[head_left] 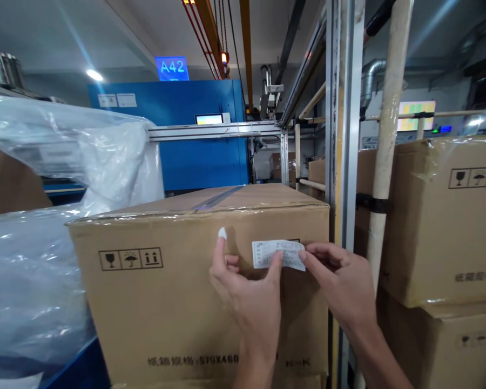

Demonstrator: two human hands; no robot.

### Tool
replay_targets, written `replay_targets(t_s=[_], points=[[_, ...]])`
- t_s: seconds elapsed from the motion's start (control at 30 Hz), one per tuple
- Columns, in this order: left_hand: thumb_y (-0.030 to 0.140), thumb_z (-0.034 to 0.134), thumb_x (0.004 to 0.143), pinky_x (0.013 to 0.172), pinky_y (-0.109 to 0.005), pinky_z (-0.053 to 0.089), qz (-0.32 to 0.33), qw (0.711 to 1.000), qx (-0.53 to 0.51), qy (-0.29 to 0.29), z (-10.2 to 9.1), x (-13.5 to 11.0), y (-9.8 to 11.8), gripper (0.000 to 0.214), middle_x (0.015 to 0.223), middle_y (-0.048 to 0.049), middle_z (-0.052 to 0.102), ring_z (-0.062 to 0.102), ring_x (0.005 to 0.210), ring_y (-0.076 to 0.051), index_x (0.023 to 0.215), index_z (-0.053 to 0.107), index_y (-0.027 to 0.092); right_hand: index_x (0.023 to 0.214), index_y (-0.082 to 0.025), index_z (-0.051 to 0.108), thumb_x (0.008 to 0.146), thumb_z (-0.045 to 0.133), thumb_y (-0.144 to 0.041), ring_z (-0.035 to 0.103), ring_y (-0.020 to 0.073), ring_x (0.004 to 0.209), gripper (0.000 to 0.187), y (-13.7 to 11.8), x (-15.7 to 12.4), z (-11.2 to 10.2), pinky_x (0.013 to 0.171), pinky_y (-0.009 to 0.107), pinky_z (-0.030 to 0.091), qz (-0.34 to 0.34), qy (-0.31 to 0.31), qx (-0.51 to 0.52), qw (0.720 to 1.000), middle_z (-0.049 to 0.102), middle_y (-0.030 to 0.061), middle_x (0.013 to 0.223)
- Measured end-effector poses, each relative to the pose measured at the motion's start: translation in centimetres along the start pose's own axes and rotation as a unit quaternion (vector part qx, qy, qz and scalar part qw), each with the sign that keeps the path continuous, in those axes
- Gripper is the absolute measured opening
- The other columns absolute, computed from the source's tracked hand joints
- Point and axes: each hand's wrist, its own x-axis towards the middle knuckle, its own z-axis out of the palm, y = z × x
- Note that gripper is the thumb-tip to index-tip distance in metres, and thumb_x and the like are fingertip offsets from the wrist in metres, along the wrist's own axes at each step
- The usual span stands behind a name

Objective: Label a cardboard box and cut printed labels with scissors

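"Label (267, 253) first. Where is it?"

"Against the near face of the carton (178, 302), upper right, edge of a black printed outline (296, 240) showing just above it. Left end looks flat; right end bows outward a little."

"Fingers?"

"Right hand (350, 283): thumb and forefinger pinching the label's right end. Left hand (247, 297): thumb on the label's lower middle, the others loosely bent, not gripping. White bit (222, 233) on the left forefinger's tip; scrap or finger cover, cannot tell."

"Which step, would you say?"

"Judging from here, setting and aligning the label on the cardboard. Whether it sticks yet, cannot tell."

"And the next move calls for what?"

"Left thumb steady as an anchor, I'd judge; right end eased down, pressure swept outward to avoid a crease."

"Anything near?"

"Handling symbols (130, 259) well apart to the left, uncovered. Metal post (348, 162) just right of the carton; knuckles could catch there."
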Motion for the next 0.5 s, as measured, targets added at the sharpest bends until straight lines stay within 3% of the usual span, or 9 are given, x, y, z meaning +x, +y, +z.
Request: replay_targets(t_s=[0.33,0.5], points=[[0.050,0.084,0.055,0.082,-0.043,0.048,0.053,0.997,0.060,0.008,0.2,0.0,0.4,0.109,0.103,-0.0075,0.048,0.051,0.093,-0.025,0.143,0.028,0.021,0.083,-0.022,0.074,0.077,0.070,-0.041,0.066,0.0132,0.068,0.020,0.7,-0.7,0.1,0.062,0.020,0.054,-0.008,0.028,0.024,0.999,0.073,0.0002,0.077],[0.051,0.084,0.054,0.085,-0.047,0.047,0.072,0.993,0.090,0.000,0.2,-0.1,0.8,0.110,0.111,-0.0127,0.051,0.049,0.097,-0.028,0.143,0.027,0.018,0.087,-0.020,0.073,0.077,0.071,-0.038,0.064,0.0122,0.063,0.021,1.3,-1.5,-0.1,0.058,0.018,0.054,-0.017,0.107,0.042,0.993,0.070,0.0000,0.070]])
